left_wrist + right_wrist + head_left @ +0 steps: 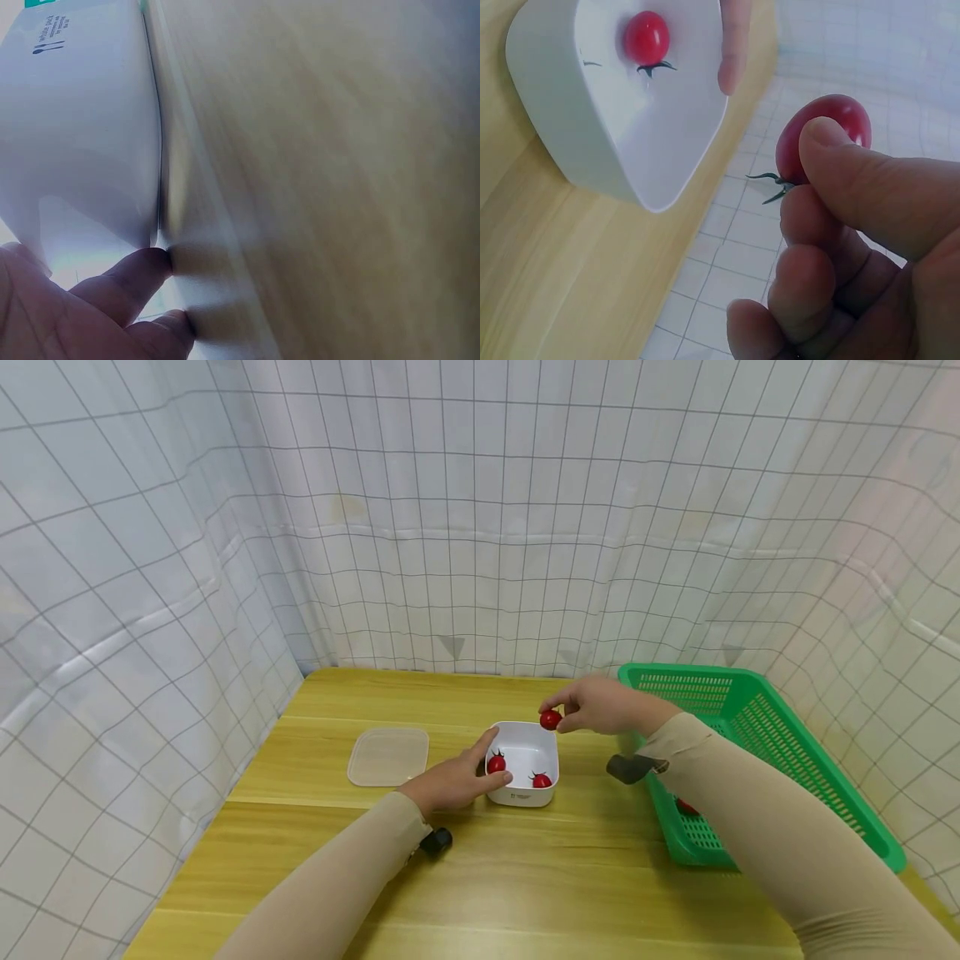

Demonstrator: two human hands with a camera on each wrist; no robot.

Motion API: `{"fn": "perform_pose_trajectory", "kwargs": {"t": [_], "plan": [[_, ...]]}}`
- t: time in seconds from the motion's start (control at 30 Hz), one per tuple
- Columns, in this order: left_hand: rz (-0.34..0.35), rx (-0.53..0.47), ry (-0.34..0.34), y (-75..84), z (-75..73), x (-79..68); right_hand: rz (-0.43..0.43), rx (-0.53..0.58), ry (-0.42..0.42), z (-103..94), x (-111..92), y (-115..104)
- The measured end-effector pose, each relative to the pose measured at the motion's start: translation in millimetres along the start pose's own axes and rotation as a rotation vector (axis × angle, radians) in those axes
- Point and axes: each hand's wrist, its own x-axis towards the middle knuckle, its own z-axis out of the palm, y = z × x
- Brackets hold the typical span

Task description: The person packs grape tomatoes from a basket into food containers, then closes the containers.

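Observation:
A small square white container (517, 797) sits on the table, with one cherry tomato (496, 764) at its left side and another cherry tomato (542, 781) in its front right corner. My left hand (456, 779) holds the container from the left, thumb over the front rim and fingers along the side wall. Over the container's back right corner, my right hand (603, 703) pinches a red cherry tomato (853, 112) between thumb and fingers. Its green stem (784, 186) points down toward the fingertips in the right wrist view.
A green perforated basket (832, 758) stands at the right, partly hidden by my right forearm, with a red tomato (686, 807) showing inside. Left of the container lies a flat translucent lid (388, 757). White grid-patterned curtains (495, 585) hang behind the wooden table (525, 893).

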Motion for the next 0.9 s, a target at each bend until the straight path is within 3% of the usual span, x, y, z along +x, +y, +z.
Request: {"fn": "perform_pose_trajectory", "kwargs": {"t": [0.9], "plan": [[0.012,-0.033,0.005,0.5,0.2,-0.1,-0.028,0.022,-0.024,7.6,6,-14]]}}
